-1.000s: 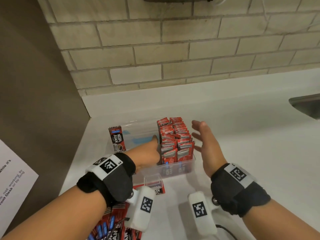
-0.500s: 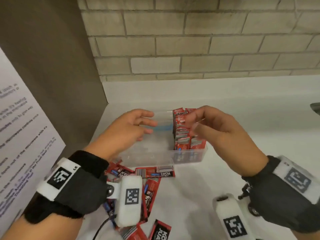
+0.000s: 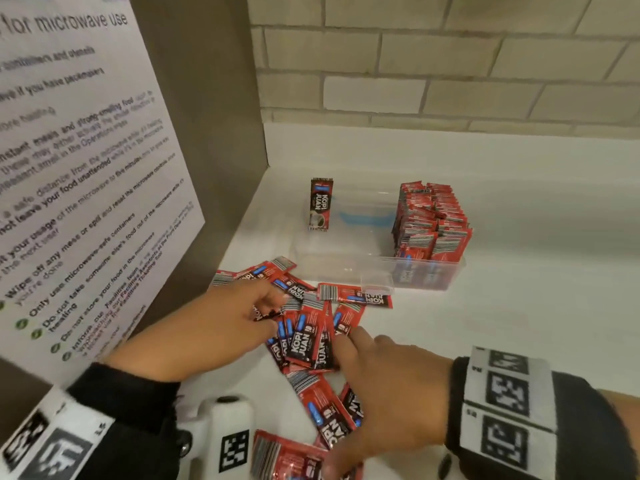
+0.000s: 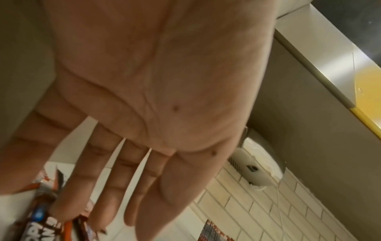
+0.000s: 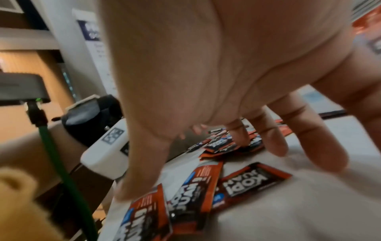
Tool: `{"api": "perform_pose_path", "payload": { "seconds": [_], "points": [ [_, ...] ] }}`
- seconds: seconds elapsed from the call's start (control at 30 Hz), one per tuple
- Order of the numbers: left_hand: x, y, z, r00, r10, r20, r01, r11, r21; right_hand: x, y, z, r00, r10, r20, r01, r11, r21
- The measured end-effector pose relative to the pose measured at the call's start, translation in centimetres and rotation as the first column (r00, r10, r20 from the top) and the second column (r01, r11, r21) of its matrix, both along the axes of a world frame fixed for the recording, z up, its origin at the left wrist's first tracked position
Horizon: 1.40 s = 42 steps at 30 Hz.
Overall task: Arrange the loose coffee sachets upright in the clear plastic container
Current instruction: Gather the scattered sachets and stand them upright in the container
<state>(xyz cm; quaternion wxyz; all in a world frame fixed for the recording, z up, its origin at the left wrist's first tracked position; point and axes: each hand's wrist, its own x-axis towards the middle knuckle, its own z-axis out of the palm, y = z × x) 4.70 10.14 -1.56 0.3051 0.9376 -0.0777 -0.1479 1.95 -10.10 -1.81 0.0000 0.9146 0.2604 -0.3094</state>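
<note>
Neither hand is gripping anything yet: the right hand (image 3: 391, 393) is lying spread, fingers pressing down on the loose Kopi Juan sachets (image 3: 311, 337), while the left hand (image 3: 221, 327) is reaching in flat with straight fingers touching the same pile. Beyond the pile the clear plastic container (image 3: 346, 268) is sitting on the white counter (image 3: 519, 306), its right half packed with upright sachets (image 3: 431, 223), one sachet (image 3: 320, 204) standing alone at its far left corner. Raking slick packets together is likely risking some sliding off the counter's near edge.
</note>
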Motion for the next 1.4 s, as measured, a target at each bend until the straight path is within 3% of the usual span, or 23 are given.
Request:
{"api": "perform_pose_path", "payload": {
  "seconds": [0.2, 0.33, 0.5, 0.63, 0.77, 0.87, 0.97, 1.17, 1.27, 1.4],
  "points": [
    [-0.1, 0.2, -1.0, 0.998, 0.042, 0.042, -0.042, 0.999, 0.015, -0.6, 3.2, -1.1, 0.984, 0.067, 0.163, -0.053, 0.995, -0.084],
    [0.6, 0.6, -1.9, 0.992, 0.089, 0.086, -0.089, 0.996, -0.002, 0.8, 1.9, -0.6, 0.991, 0.117, 0.057, -0.118, 0.993, 0.011],
    [2.4, 0.4, -2.7, 0.974, 0.202, 0.105, -0.212, 0.972, 0.102, 2.3, 0.1, -1.0, 0.996, 0.036, -0.080, -0.030, 0.997, 0.066],
    [3.2, 0.3, -3.2, 0.995, 0.084, -0.055, -0.064, 0.953, 0.297, 3.2, -1.2, -1.0, 0.987, -0.035, -0.159, 0.055, 0.990, 0.127],
    [2.8, 0.2, -3.5, 0.996, -0.006, -0.094, 0.036, 0.947, 0.320, 3.8, -3.3, -0.5, 0.945, -0.195, -0.263, 0.250, 0.948, 0.195],
    [2.2, 0.1, -3.8, 1.000, -0.028, -0.008, 0.029, 0.965, 0.261, 3.8, -5.0, -0.4, 0.859, -0.356, -0.368, 0.462, 0.848, 0.259],
    [1.6, 0.3, -3.9, 0.998, -0.052, -0.020, 0.055, 0.986, 0.158, 3.5, -5.8, -0.5, 0.651, -0.487, -0.582, 0.731, 0.610, 0.307],
    [0.4, -0.3, -3.2, 0.987, -0.120, -0.107, 0.117, 0.993, -0.034, 3.2, -5.3, -1.7, 0.430, -0.488, -0.760, 0.900, 0.291, 0.323],
    [0.0, -0.8, -3.6, 0.981, -0.165, -0.099, 0.165, 0.986, -0.004, 3.0, -4.1, -1.5, 0.400, -0.443, -0.802, 0.916, 0.228, 0.331],
    [-0.4, -1.2, -4.0, 0.973, -0.208, -0.102, 0.201, 0.976, -0.079, 3.2, -2.9, -1.8, 0.359, -0.371, -0.856, 0.933, 0.151, 0.326]
  ]
}}
